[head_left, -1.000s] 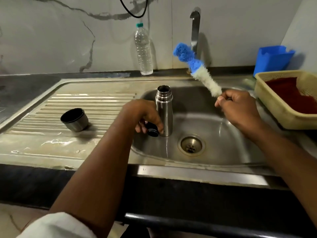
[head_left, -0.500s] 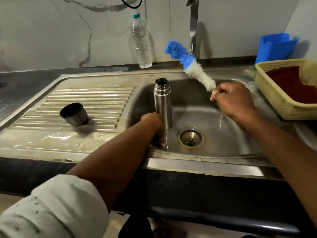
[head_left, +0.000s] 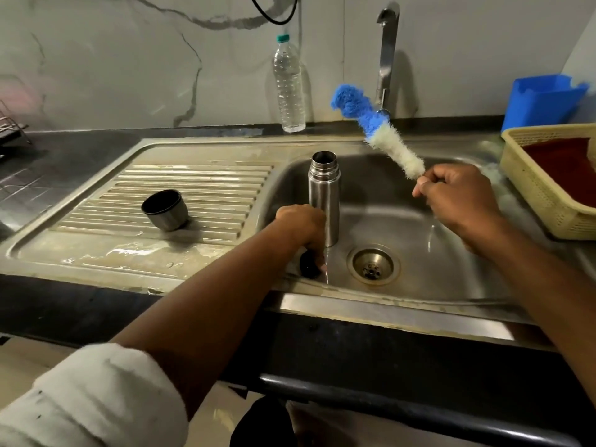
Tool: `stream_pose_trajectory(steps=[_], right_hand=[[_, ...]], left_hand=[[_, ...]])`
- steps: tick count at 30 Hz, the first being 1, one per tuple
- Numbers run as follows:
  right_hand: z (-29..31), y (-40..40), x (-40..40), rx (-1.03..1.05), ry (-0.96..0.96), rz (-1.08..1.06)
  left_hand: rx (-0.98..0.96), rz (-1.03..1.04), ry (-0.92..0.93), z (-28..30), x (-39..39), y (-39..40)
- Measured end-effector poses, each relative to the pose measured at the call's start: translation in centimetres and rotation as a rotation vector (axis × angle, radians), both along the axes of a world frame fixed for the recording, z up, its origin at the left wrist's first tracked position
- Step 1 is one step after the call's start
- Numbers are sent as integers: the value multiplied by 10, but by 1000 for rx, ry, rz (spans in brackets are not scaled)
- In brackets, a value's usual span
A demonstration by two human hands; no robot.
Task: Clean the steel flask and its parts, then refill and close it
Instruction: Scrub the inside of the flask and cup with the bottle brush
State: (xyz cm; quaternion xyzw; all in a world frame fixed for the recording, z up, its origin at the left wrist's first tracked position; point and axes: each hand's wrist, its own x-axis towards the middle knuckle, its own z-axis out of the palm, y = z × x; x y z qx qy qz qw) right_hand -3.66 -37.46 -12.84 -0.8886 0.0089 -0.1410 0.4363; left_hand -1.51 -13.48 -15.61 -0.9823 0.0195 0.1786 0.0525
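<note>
Standing mid-frame, tall open polished steel flask (head_left: 323,196) looks slick w/ wet: grip mid-body. Left hand (head_left: 301,225) pinches black stopper (head_left: 309,265); right hand (head_left: 458,196) grips blue-white bottle brush (head_left: 377,129).

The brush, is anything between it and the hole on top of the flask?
Nothing visible. The flask stands upright with its mouth uncapped, and the brush, held by the right hand, is up in the air to its right.
</note>
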Motion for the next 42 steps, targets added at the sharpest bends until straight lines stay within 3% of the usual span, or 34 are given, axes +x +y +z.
stream_pose_trajectory(steps=[3,8,11,14,17,21,23,29,33,38,42], right_hand=[[3,1,-3,-6,4,20],[8,3,-9,-18,21,44],[10,3,-12,-11,36,34],[9,3,-12,-8,41,25],[4,3,-10,-16,50,31],[0,2,-6,-5,58,38],[0,2,-5,-7,59,36],[1,2,-5,-33,57,22],[3,2,-6,-16,42,40],[7,0,-6,108,-27,81],[12,-1,-6,194,-127,135]], left_hand=[[-157,6,-184,17,-14,17],[-434,112,-650,54,-47,63],[-476,192,-806,67,-63,91],[-388,250,-914,72,-78,118],[-230,346,-914,75,-89,141],[-105,573,-639,71,-93,163],[-133,634,-551,66,-94,168],[-330,601,-677,57,-85,170],[-631,528,-779,71,-68,141],[-1304,447,-820,84,-29,98],[-1713,318,-702,97,8,57]])
